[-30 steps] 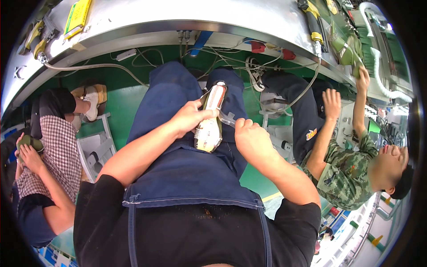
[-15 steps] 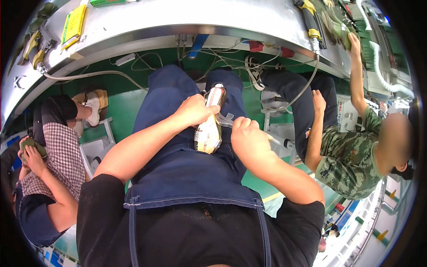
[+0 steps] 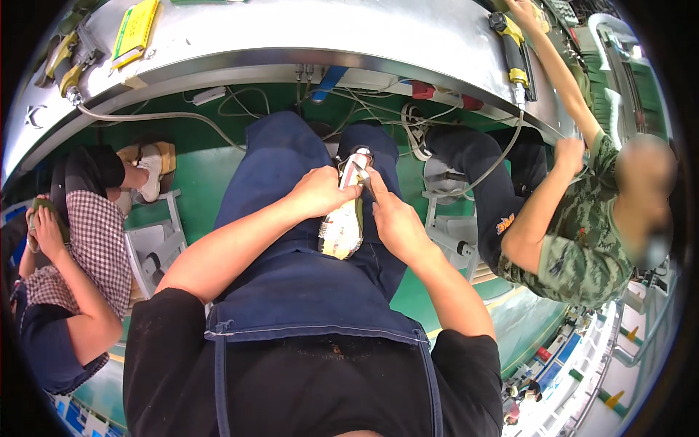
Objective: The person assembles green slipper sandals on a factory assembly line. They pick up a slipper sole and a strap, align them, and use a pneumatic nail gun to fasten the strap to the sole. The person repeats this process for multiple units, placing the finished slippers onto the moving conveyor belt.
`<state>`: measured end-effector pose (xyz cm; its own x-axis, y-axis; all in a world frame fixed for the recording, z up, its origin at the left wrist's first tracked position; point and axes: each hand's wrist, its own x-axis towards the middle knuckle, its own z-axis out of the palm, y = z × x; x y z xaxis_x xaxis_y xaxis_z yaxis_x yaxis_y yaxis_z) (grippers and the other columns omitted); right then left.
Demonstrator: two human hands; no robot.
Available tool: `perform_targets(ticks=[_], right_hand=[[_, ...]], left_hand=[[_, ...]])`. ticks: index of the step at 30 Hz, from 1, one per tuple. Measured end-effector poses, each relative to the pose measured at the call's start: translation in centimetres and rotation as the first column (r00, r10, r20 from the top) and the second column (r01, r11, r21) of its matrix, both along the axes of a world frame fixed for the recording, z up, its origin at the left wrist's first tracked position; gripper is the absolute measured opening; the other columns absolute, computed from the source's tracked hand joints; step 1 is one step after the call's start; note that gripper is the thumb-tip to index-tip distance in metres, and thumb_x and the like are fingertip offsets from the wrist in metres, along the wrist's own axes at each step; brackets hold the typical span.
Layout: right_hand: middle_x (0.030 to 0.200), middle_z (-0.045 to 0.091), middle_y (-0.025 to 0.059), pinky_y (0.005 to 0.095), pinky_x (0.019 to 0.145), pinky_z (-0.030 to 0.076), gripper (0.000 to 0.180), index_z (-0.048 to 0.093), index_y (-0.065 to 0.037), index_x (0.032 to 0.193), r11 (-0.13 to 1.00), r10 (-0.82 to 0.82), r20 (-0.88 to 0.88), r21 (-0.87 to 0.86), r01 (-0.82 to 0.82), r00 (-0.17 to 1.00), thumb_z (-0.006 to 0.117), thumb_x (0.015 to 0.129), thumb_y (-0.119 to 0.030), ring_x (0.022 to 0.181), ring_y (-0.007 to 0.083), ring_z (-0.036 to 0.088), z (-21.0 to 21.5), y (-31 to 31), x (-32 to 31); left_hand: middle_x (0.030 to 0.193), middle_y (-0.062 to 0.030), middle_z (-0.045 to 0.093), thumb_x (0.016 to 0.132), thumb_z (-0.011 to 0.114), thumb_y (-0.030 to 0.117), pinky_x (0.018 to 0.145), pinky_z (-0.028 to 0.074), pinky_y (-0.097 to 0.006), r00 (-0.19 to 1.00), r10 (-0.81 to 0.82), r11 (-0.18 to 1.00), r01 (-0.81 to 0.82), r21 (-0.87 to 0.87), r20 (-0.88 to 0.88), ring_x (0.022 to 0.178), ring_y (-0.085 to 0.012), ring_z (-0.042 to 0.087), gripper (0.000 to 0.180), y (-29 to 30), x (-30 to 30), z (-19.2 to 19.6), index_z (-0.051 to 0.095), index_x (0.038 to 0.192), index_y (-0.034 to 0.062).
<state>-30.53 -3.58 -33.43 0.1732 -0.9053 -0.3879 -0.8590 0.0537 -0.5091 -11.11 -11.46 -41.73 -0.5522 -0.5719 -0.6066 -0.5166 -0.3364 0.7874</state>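
Note:
A shoe upper (image 3: pixel 341 237) stretched over a last lies bottom up across my lap, its pale underside and gathered edge facing me. My left hand (image 3: pixel 320 193) is closed round its middle, thumb lying over the underside. On the other side, my right hand (image 3: pixel 397 222) grips metal pincers (image 3: pixel 362 175), and their head meets the edge of the shoe near its far end. The fingers hide most of the handles, and I cannot tell whether the jaws pinch the material.
A steel bench (image 3: pixel 291 29) runs across ahead, bearing a yellow box (image 3: pixel 135 33) and two yellow-black air tools (image 3: pixel 67 69) (image 3: pixel 513 54) with hoses. A co-worker (image 3: pixel 568 240) in camouflage sits at right, another (image 3: pixel 80 269) at left. Cables (image 3: pixel 364 98) hang under the bench.
The pincers and my right hand have moved forward and inward, toward the shoe's far end. My left hand keeps its grip. The right-hand co-worker has raised an arm.

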Motion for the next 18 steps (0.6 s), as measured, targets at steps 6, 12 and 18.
perform_targets(ticks=[6,12,18], right_hand=[[0.097,0.068,0.0254,0.0555,0.073,0.057,0.073,0.025,-0.014,0.165,0.999,-0.021,-0.074,0.022,0.023,0.997,0.051,0.098,-0.003,0.082,0.0468,0.070,-1.2,2.1,1.0],[0.096,0.069,0.0234,0.0555,0.073,0.057,0.069,0.031,-0.013,0.162,0.998,0.017,-0.055,-0.057,-0.020,0.998,0.056,0.099,-0.007,0.082,0.0455,0.070,-1.2,2.4,1.0],[0.103,0.070,0.0266,0.0578,0.081,0.054,0.040,0.049,-0.004,0.135,0.997,-0.057,-0.010,0.061,0.057,0.998,0.061,0.097,-0.006,0.094,0.0506,0.068,2.0,0.2,0.9]], left_hand=[[0.103,-0.0225,0.077,0.088,0.075,0.049,0.088,0.058,-0.044,0.993,-0.031,0.998,0.024,-0.056,-0.111,0.098,-0.0360,0.076,0.056,0.8,1.3,0.2,0.075,0.112,-0.0015],[0.120,-0.0255,0.072,0.083,0.081,0.044,0.101,0.052,-0.043,0.983,-0.005,0.997,0.019,0.074,-0.185,0.119,-0.0376,0.068,0.069,1.2,2.3,0.5,0.064,0.130,-0.0042],[0.142,-0.0255,0.055,0.085,0.081,0.036,0.115,0.042,-0.044,0.866,0.327,0.922,-0.380,-0.073,-0.378,0.139,-0.0399,0.051,0.089,5.0,1.3,-1.8,0.043,0.156,-0.0027]])
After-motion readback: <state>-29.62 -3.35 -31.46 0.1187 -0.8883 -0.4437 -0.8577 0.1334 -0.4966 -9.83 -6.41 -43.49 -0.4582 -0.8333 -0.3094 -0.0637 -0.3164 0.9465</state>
